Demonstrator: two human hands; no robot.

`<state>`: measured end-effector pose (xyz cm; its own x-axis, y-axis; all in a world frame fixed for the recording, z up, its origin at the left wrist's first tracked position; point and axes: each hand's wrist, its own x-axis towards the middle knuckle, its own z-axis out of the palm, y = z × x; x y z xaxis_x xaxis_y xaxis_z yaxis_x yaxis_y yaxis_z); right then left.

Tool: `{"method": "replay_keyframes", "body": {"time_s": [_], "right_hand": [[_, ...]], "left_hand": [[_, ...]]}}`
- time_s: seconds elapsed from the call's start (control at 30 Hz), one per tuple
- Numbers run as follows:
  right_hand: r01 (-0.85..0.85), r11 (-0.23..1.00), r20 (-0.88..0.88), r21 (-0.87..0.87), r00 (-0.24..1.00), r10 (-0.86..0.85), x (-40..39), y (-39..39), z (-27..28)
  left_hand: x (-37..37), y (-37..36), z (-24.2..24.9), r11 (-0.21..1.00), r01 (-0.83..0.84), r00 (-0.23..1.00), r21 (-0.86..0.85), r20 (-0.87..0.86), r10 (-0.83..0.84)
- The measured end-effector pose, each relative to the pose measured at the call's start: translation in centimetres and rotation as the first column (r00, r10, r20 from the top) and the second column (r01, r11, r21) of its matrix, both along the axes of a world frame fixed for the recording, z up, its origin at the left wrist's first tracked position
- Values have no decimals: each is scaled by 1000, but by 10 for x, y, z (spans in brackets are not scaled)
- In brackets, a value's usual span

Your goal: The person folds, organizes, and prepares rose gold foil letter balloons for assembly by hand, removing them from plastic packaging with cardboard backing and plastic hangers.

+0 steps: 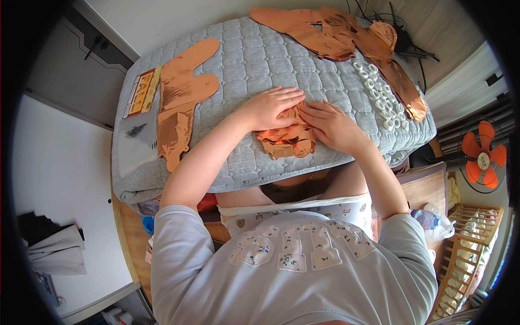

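Note:
A folded, crinkled copper-coloured foil balloon [286, 145] lies on the grey quilted mattress [244, 59] in front of me. My left hand [271, 108] rests on its left and upper part, fingers stretched out and lying flat. From the other side my right hand [333, 127] lies on its right edge, also with fingers extended. The fingertips of both hands come close together over the top of the foil. Part of the balloon is hidden beneath my hands.
Flat copper foil balloons [187, 89] lie at the left, beside a printed clear plastic bag [138, 132]. More foil balloons [325, 35] spread across the back right. Several small white rolls [382, 97] sit near the right edge. An orange-bladed fan [483, 157] stands beyond.

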<state>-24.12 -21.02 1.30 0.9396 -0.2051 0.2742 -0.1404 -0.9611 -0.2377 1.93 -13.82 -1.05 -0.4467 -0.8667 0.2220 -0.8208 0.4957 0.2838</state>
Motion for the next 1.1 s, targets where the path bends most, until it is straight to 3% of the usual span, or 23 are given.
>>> {"method": "replay_keyframes", "body": {"time_s": [0.27,0.43,0.53,0.97,1.1], "right_hand": [[-21,997,89,-71,996,27,0,2,0],[-141,984,225,113,968,113,1,3,-7],[-149,973,215,176,971,110,0,3,-5],[-146,980,220,134,969,114,2,6,4],[-100,944,253,313,967,19,9,6,0]], "left_hand": [[1,1,3,1000,10,1000,7,14,-11],[0,1,3,1000,15,1000,0,10,-15],[2,-1,-1,1000,17,1000,-11,11,-17],[1,4,7,1000,27,999,-16,35,-26],[1,4,9,999,36,999,0,36,-35]]}}
